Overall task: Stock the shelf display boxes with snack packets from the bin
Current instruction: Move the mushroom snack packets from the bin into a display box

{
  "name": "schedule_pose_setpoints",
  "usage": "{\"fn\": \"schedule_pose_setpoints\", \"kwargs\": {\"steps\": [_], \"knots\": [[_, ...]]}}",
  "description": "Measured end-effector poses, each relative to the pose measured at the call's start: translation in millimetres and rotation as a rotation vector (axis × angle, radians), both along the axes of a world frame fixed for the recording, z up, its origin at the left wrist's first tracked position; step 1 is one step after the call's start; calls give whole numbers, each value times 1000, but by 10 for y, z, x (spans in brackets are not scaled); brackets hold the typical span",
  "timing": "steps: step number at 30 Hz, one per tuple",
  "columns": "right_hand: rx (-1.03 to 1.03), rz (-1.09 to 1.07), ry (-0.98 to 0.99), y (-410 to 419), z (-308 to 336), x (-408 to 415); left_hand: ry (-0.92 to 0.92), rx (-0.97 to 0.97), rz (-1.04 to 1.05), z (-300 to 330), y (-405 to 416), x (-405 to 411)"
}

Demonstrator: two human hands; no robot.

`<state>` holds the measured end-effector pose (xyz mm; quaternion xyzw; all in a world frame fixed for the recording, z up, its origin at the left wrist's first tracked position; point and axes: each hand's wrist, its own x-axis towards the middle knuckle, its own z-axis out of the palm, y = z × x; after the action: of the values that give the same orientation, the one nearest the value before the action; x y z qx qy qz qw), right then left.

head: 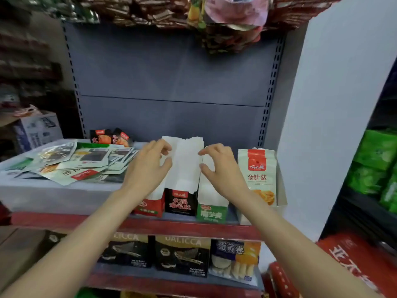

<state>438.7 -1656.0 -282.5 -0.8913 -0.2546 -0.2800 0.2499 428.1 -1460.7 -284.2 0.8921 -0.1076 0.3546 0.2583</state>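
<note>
Black display box | between both hands | left grip, right grip spread, touching flap

Open room is left above the display boxes, up to the hanging packets. The left is taken by the bin heaped with snack packets. The right is closed off by the upright pouch and white panel.

The red-edged shelf carries a grey bin on its left; beside it stand a red display box, a black one, a green one; at the right, a mushroom packet stands upright.
</note>
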Motion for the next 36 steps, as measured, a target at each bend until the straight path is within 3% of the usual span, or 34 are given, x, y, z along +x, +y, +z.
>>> {"fn": "schedule_pose_setpoints", "kwargs": {"steps": [3, 7, 13, 18, 25, 28, 32, 36], "knots": [[6, 103, 39, 546, -3, 51, 35, -1, 133, 17, 750, -29], [-40, 194, 120, 1265, -7, 143, 236, -16, 259, 58, 1564, -142], [-173, 297, 290, 2133, 31, 314, 566, 41, 131, 33, 2094, -162], [-384, 320, 379, 2436, 52, 473, 481, 10, 150, -37, 2203, -104], [-401, 286, 247, 2478, -28, 629, 375, -66, 207, -142, 2327, -99], [-218, 291, 210, 2346, -36, 659, 366, -38, 277, -182, 2324, -113], [250, 458, 414, 2107, -64, 582, 383, -54, 244, -174, 2322, -161], [550, 490, 523, 1953, 7, 452, 265, -99, 138, -72, 2190, -124]]}}
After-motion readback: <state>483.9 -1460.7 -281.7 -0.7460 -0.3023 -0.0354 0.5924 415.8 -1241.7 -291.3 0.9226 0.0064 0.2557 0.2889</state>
